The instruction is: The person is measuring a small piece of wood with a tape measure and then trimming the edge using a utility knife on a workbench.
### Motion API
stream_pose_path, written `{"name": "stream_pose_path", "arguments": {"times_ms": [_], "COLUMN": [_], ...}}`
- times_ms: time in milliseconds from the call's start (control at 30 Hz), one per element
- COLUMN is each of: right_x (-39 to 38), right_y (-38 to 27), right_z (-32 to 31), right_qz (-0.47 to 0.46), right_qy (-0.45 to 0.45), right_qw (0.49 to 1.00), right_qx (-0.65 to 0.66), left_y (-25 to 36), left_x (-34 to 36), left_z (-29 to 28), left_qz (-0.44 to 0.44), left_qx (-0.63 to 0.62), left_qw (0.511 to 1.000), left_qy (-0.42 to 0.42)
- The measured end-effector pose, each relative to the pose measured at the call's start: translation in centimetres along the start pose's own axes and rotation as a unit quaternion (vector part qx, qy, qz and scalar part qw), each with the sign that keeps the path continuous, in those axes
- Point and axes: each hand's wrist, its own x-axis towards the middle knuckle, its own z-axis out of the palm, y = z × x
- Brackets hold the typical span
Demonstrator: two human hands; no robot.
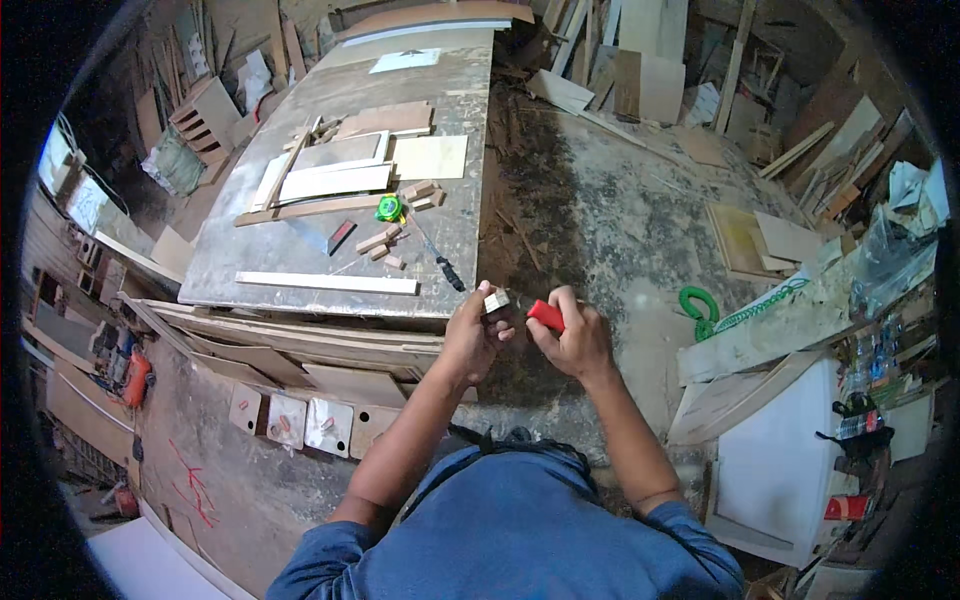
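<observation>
Just past the near right corner of the workbench (215, 268), my left hand (468, 338) grips a small wooden block (495, 301). My right hand (584, 340) is closed around a red handle (546, 315) close beside the block; the tool's working end is too small to make out. On the bench near my left hand lies a screwdriver with a black grip (449, 273). Beyond it are several short wood pieces (378, 241), a green tape measure (389, 208) and a try square (341, 237). A long pale wood strip (327, 283) runs along the near edge.
Flat boards (335, 182) are piled farther back on the bench. Panels (270, 345) lean below its near edge. At my right, a green coiled hose (698, 310) hangs by a ledge above a white panel (775, 455). Red cord (195, 484) lies on the floor to the left.
</observation>
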Motion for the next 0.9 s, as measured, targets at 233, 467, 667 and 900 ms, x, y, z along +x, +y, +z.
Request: {"name": "stream_pose_path", "arguments": {"times_ms": [233,467,667,900], "right_x": [-0.9,-1.1,-1.4,-1.9], "right_y": [3.2,2.4,2.7,3.1], "right_z": [1.0,-0.5,0.1,0.6], "right_qz": [0.017,0.358,0.351,0.355], "right_qy": [-0.043,-0.209,-0.205,-0.206], "right_qw": [0.978,0.67,0.619,0.56], "right_qx": [0.206,0.616,0.672,0.719], "left_y": [0.6,0.3,0.1,0.2], "left_x": [0.1,0.4,0.6,-0.3], "left_z": [-0.1,-0.8,-1.1,0.4], "left_qz": [-0.017,-0.01,-0.011,-0.012], "left_qx": [-0.035,-0.003,0.0,0.01], "left_qw": [0.999,1.0,0.999,1.0], "left_qy": [-0.016,-0.009,-0.031,0.017]}}
